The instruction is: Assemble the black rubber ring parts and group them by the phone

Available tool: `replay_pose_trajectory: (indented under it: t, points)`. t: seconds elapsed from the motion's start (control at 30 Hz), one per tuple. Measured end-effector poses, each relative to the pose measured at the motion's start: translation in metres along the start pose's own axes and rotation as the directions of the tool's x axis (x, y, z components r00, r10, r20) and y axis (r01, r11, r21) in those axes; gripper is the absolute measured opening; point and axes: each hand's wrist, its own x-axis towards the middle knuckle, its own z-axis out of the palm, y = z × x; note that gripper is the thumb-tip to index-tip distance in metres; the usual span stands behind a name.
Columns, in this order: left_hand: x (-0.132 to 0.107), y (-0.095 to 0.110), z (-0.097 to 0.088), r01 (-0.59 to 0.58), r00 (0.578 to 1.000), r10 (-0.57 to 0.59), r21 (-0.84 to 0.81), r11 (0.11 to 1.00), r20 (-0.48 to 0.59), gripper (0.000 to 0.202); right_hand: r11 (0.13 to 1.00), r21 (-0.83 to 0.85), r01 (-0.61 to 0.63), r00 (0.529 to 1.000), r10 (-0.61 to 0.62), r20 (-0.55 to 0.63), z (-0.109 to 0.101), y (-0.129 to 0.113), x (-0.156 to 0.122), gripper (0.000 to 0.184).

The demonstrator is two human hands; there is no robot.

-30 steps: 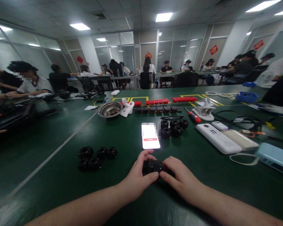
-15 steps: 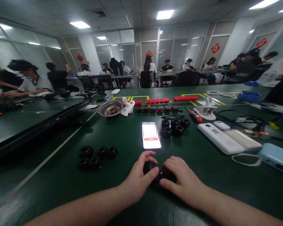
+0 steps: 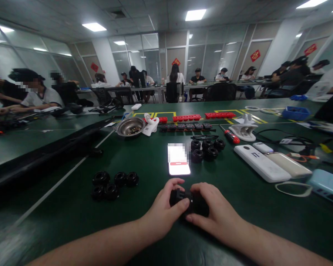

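Observation:
Just above the green table, a black cylindrical part lies between my two hands. My left hand is closed on its left end, with the thumb along the near side and the fingers curled over the far side. From the right, my right hand curves around the other end, thumb below and index finger above. Its palm side is dark, and what sits deep inside the grip is hidden. Beyond the hands lies a lit phone. Black ring-shaped parts form a left group and a right group.
Farther back are a metal bowl with small pieces, a black segmented strip, red trays and a red screwdriver. To the right lie a white power bank and a light-blue case. A long black bar crosses the left.
The fingers and thumb of my right hand have spread farther apart around the black part. More of the part's top shows beside my left thumb. My left hand has barely moved.

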Motion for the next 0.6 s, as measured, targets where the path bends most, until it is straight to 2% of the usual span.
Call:
replay_pose_trajectory:
  t: [0.1,0.17,0.33,0.47,0.6]
  points:
    - [-0.0018,-0.0018,0.0,-0.059,0.998,0.059,-0.032,0.998,0.026,0.04,0.999,-0.034,-0.013,0.998,0.015,0.064,-0.0011,-0.0001,0.0018,0.021]
    - [-0.0026,-0.0038,-0.0005,-0.084,0.995,0.088,-0.071,0.994,0.046,0.044,0.999,-0.042,0.008,0.996,-0.005,0.089,-0.0015,-0.0002,0.0023,0.027]
    - [-0.0003,-0.0058,-0.0024,-0.072,0.996,0.075,-0.07,0.995,0.041,0.043,1.0,-0.004,-0.003,0.999,0.003,0.041,-0.0006,-0.0007,0.0006,0.016]
    - [0.002,-0.0045,-0.0021,0.005,1.0,-0.005,-0.04,0.999,0.011,0.035,1.0,0.002,0.015,1.0,-0.015,-0.001,0.0001,-0.0018,-0.0012,0.032]
    - [-0.0002,-0.0029,-0.0006,-0.046,0.999,0.047,-0.014,0.999,0.002,0.035,1.0,-0.025,-0.012,0.999,0.013,0.042,-0.0012,-0.0024,-0.0009,0.033]
